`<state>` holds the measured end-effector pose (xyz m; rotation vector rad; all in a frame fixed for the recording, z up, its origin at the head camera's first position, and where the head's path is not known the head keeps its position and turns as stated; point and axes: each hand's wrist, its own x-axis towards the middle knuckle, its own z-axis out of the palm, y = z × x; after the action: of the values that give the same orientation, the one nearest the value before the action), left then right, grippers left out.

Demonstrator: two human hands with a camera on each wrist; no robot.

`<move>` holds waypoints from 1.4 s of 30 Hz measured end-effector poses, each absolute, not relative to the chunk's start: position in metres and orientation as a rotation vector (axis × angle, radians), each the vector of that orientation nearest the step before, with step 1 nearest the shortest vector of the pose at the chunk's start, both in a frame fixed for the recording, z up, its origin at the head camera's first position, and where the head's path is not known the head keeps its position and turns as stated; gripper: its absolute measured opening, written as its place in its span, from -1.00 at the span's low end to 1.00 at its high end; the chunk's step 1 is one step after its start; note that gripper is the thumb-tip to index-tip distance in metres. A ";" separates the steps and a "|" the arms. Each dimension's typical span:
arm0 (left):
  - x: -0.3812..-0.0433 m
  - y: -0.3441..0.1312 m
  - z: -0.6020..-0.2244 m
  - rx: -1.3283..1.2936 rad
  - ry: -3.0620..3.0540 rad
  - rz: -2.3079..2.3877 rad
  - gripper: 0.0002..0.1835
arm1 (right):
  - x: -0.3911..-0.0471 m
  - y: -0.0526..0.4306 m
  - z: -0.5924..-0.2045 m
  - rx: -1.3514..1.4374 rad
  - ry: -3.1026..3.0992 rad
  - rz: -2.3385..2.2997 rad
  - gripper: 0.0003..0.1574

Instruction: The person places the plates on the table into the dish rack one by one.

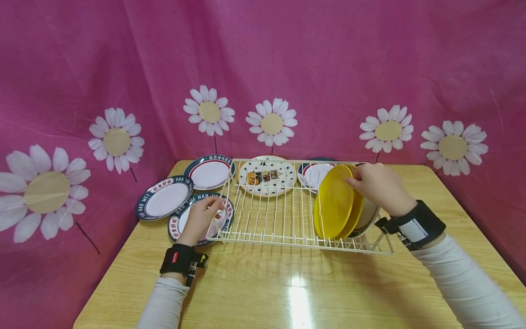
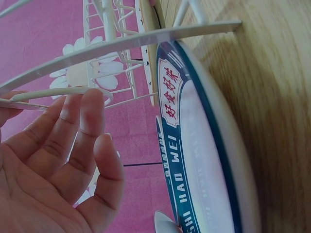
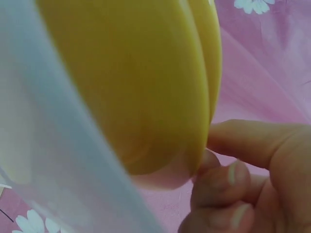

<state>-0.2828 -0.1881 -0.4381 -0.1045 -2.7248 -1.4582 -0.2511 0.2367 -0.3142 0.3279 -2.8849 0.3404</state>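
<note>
A white wire dish rack (image 1: 267,239) stands mid-table. Two yellow plates (image 1: 334,201) lean upright at its right end, with a pale plate (image 1: 370,214) behind them. My right hand (image 1: 380,185) pinches the top rim of a yellow plate; in the right wrist view, my right hand (image 3: 272,174) has thumb and fingers at the yellow rims (image 3: 194,97). Whether it grips one or both yellow plates is unclear. At the rack's left end, my left hand (image 1: 201,219) holds an end wire; the left wrist view shows my left hand (image 2: 63,165) with fingers curled against that wire (image 2: 63,92).
Dark-rimmed white plates lie at the left: a front one (image 1: 181,217), a left one (image 1: 164,198) and a back one (image 1: 211,173). Behind the rack are a star-patterned plate (image 1: 283,176) and another dark-rimmed plate (image 1: 314,171). A pink flowered curtain (image 1: 328,68) borders the wooden table (image 1: 255,292).
</note>
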 end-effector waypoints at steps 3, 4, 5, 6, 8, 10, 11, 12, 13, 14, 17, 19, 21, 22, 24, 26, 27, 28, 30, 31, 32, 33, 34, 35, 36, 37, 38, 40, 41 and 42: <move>-0.282 -0.188 -0.438 -0.098 -2.730 -1.463 -0.57 | -0.249 0.238 -0.312 0.315 -2.886 0.393 -0.59; -0.282 -0.187 -0.438 -0.088 -2.731 -1.468 -0.58 | -0.249 0.239 -0.312 0.311 -2.888 0.415 -0.60; -0.282 -0.187 -0.438 -0.082 -2.732 -1.470 -0.58 | -0.248 0.239 -0.311 0.302 -2.890 0.441 -0.62; -0.282 -0.187 -0.438 -0.078 -2.736 -1.470 -0.58 | -0.247 0.240 -0.310 0.294 -2.891 0.465 -0.62; -0.281 -0.187 -0.437 -0.078 -2.746 -1.458 -0.55 | -0.246 0.243 -0.308 0.288 -2.877 0.490 -0.63; -0.281 -0.187 -0.436 -0.075 -2.747 -1.455 -0.52 | -0.246 0.246 -0.306 0.283 -2.856 0.513 -0.62; -0.281 -0.187 -0.436 -0.087 -2.743 -1.453 -0.50 | -0.246 0.248 -0.305 0.284 -2.838 0.513 -0.61; -0.281 -0.187 -0.436 -0.087 -2.741 -1.455 -0.49 | -0.245 0.250 -0.304 0.290 -2.818 0.508 -0.60; -0.280 -0.187 -0.435 -0.091 -2.740 -1.454 -0.48 | -0.245 0.252 -0.303 0.295 -2.798 0.500 -0.58; -0.280 -0.187 -0.435 -0.097 -2.737 -1.454 -0.47 | -0.245 0.254 -0.303 0.288 -2.782 0.497 -0.57; -0.280 -0.187 -0.435 -0.089 -2.729 -1.463 -0.49 | -0.245 0.261 -0.301 0.284 -2.741 0.487 -0.55; -0.281 -0.187 -0.436 -0.082 -2.731 -1.462 -0.51 | -0.244 0.266 -0.300 0.264 -2.728 0.499 -0.53; -0.281 -0.187 -0.436 -0.075 -2.725 -1.467 -0.54 | -0.243 0.271 -0.298 0.248 -2.719 0.510 -0.53; -0.281 -0.187 -0.436 -0.080 -2.724 -1.458 -0.56 | -0.243 0.274 -0.298 0.232 -2.715 0.517 -0.52; -0.281 -0.187 -0.436 -0.088 -2.722 -1.450 -0.58 | -0.242 0.279 -0.296 0.211 -2.703 0.525 -0.50; -0.281 -0.187 -0.436 -0.091 -2.717 -1.448 -0.60 | -0.241 0.284 -0.293 0.199 -2.689 0.523 -0.48; -0.281 -0.186 -0.436 -0.092 -2.716 -1.447 -0.60 | -0.241 0.287 -0.292 0.190 -2.683 0.529 -0.48; -0.281 -0.186 -0.437 -0.093 -2.715 -1.445 -0.60 | -0.240 0.289 -0.291 0.184 -2.679 0.541 -0.47; -0.281 -0.186 -0.437 -0.088 -2.713 -1.451 -0.61 | -0.239 0.293 -0.290 0.162 -2.677 0.570 -0.47; -0.281 -0.186 -0.437 -0.087 -2.711 -1.452 -0.60 | -0.238 0.295 -0.289 0.147 -2.680 0.591 -0.47; -0.281 -0.186 -0.438 -0.085 -2.713 -1.450 -0.60 | -0.237 0.297 -0.289 0.131 -2.682 0.610 -0.47; -0.282 -0.186 -0.438 -0.083 -2.714 -1.448 -0.60 | -0.236 0.300 -0.288 0.110 -2.684 0.633 -0.48; -0.282 -0.186 -0.438 -0.082 -2.714 -1.448 -0.59 | -0.235 0.302 -0.288 0.093 -2.684 0.647 -0.47; -0.282 -0.186 -0.438 -0.080 -2.713 -1.447 -0.60 | -0.234 0.304 -0.288 0.070 -2.684 0.652 -0.46; -0.282 -0.185 -0.438 -0.079 -2.712 -1.449 -0.60 | -0.233 0.307 -0.289 0.055 -2.683 0.654 -0.46; -0.281 -0.185 -0.438 -0.079 -2.711 -1.452 -0.60 | -0.233 0.309 -0.289 0.041 -2.679 0.656 -0.45; -0.281 -0.185 -0.438 -0.079 -2.710 -1.455 -0.60 | -0.233 0.312 -0.290 0.030 -2.673 0.647 -0.44; -0.281 -0.185 -0.438 -0.078 -2.706 -1.459 -0.60 | -0.233 0.318 -0.292 0.010 -2.661 0.645 -0.42; -0.281 -0.186 -0.438 -0.077 -2.706 -1.461 -0.60 | -0.233 0.321 -0.294 0.004 -2.656 0.651 -0.41; -0.281 -0.186 -0.438 -0.074 -2.707 -1.464 -0.60 | -0.233 0.324 -0.295 0.003 -2.650 0.664 -0.41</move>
<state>-0.2814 -0.1859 -0.4382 -0.0737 -2.7073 -1.4644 -0.2330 0.3242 -0.2955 0.0035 -2.6502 0.6642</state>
